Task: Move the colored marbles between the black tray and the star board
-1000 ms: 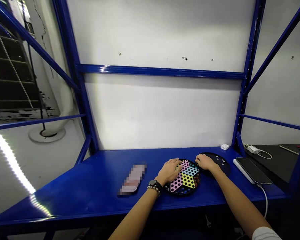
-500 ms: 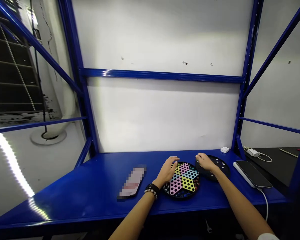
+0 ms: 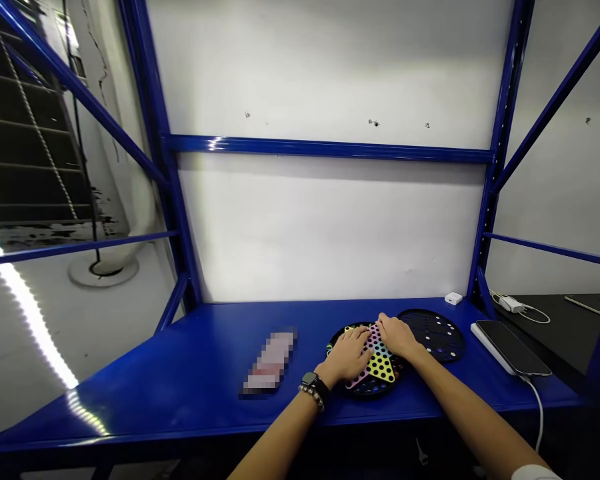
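A round black board with a many-coloured star of holes (image 3: 379,366) lies on the blue shelf (image 3: 205,373). My left hand (image 3: 349,356) rests on its left half, fingers curled down onto the surface. My right hand (image 3: 396,335) lies on its upper right part, fingers bent toward the centre. Whether either hand pinches a piece is too small to see. A second round black tray (image 3: 437,328) dotted with small pegs sits just right of the board, free of both hands.
A blurred flat object (image 3: 271,363) lies left of the board. A phone on a white base (image 3: 511,346) with a cable sits at the shelf's right end, a small white box (image 3: 453,298) near the rear post. Blue uprights frame both sides.
My right hand has come off the black tray and moved left onto the coloured board. My left hand has shifted down onto the board's left half.
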Demonstrator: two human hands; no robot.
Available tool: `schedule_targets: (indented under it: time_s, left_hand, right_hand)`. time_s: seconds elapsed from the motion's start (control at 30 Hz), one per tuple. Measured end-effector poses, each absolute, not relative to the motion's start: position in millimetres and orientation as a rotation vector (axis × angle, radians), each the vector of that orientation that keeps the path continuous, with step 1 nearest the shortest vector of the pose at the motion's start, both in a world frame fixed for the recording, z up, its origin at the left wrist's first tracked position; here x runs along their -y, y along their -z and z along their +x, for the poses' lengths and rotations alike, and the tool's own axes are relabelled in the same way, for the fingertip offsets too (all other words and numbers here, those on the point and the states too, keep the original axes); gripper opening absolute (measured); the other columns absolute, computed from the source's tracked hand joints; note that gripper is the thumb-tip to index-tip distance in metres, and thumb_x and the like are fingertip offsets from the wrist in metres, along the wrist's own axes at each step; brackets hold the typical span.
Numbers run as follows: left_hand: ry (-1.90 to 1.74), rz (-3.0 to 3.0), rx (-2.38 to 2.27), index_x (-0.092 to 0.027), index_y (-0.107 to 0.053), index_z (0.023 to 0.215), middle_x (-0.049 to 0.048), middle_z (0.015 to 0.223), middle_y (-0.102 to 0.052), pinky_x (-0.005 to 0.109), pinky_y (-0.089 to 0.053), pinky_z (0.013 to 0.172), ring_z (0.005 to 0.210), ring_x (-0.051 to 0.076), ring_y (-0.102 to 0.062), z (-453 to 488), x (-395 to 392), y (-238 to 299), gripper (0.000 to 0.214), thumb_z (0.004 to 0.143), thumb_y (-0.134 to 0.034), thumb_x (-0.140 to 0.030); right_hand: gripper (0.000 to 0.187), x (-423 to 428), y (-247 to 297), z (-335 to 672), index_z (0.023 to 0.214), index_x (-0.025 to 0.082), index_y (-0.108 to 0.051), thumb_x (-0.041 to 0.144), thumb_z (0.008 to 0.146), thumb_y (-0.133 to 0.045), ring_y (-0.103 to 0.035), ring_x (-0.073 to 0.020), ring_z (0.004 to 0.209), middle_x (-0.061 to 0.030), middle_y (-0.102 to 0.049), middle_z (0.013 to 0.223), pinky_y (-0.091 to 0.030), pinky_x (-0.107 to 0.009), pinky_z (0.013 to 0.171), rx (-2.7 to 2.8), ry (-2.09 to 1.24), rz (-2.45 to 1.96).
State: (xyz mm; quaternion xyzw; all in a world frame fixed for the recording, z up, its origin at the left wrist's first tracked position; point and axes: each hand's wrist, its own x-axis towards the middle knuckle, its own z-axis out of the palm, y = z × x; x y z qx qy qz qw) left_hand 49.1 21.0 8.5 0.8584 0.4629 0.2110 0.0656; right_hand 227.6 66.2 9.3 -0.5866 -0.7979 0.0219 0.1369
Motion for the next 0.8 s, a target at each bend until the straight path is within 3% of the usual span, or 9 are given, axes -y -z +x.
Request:
schedule_targets:
  time_s: [0.1,0.23,0.3,0.37,0.43,0.57,0.8]
  left_hand:
    - [-0.579,2.594,-1.361,-0.014,-0.054,0.135,0.0148,0.145,-0.052,0.044,-0.035,0.117,0.135,0.028,-0.046,47.8,-24.1,-6.4,0.046,0.093,-0.045,-0.029]
    - [-0.800,2.581,-1.387,-0.023,-0.054,0.133,0.0058,0.140,-0.057,0.033,-0.039,0.113,0.130,0.020,-0.051,22.0,-28.0,-20.8,0.041,0.095,-0.040,-0.028]
    - [-0.852,2.552,-1.688,-0.023,-0.053,0.134,0.0074,0.140,-0.057,0.038,-0.038,0.113,0.131,0.023,-0.050,-2.4,-33.2,-29.6,0.041,0.096,-0.035,-0.026]
    - [-0.538,2.478,-2.115,-0.020,-0.052,0.135,0.0140,0.139,-0.056,0.048,-0.035,0.112,0.132,0.029,-0.048,-30.6,-39.5,-35.0,0.044,0.093,-0.039,-0.023]
    - [-0.373,2.414,-2.219,-0.014,-0.062,0.124,0.0213,0.128,-0.062,0.058,-0.040,0.102,0.124,0.038,-0.053,-56.2,-44.1,-35.6,0.041,0.085,-0.048,-0.019]
    - [-0.232,2.467,-2.160,-0.020,-0.072,0.106,0.0178,0.118,-0.067,0.054,-0.043,0.098,0.118,0.036,-0.057,-82.8,-46.3,-30.6,0.032,0.080,-0.053,-0.018]
    - [-0.237,2.503,-2.030,-0.024,-0.075,0.090,0.0118,0.104,-0.073,0.047,-0.044,0.095,0.107,0.032,-0.063,-83.2,-53.2,-35.7,0.023,0.078,-0.056,-0.019]
  right_hand:
    - [0.033,-65.2,-10.9,230.0,0.106,0.021,-0.056,0.032,0.103,-0.026,-0.067,-0.0225,0.089,-0.0106,-0.071,0.100,-0.037,-0.029,0.069,2.319,-0.067,-1.676]
    - [0.030,-62.7,-11.0,230.1,0.103,0.022,-0.055,0.032,0.103,-0.027,-0.065,-0.0220,0.089,-0.0091,-0.070,0.097,-0.034,-0.029,0.068,2.299,-0.108,-1.655]
    - [0.030,-62.1,-10.3,231.1,0.102,0.022,-0.055,0.031,0.103,-0.027,-0.064,-0.0211,0.087,-0.0078,-0.069,0.094,-0.033,-0.028,0.067,2.284,-0.139,-1.642]
    - [0.030,-62.3,-8.9,232.4,0.100,0.022,-0.055,0.031,0.103,-0.027,-0.063,-0.0205,0.084,-0.0070,-0.068,0.091,-0.031,-0.028,0.065,2.273,-0.164,-1.632]
    - [0.030,-63.2,-7.2,233.4,0.099,0.022,-0.055,0.031,0.103,-0.027,-0.062,-0.0202,0.081,-0.0066,-0.067,0.088,-0.030,-0.028,0.063,2.266,-0.189,-1.620]
    - [0.029,-64.3,-5.3,234.0,0.096,0.022,-0.055,0.030,0.102,-0.028,-0.060,-0.0195,0.079,-0.0062,-0.066,0.087,-0.028,-0.027,0.062,2.260,-0.214,-1.605]
    - [0.025,-65.4,-4.1,235.8,0.093,0.022,-0.054,0.030,0.100,-0.032,-0.059,-0.0186,0.078,-0.0051,-0.066,0.087,-0.028,-0.027,0.062,2.251,-0.215,-1.561]
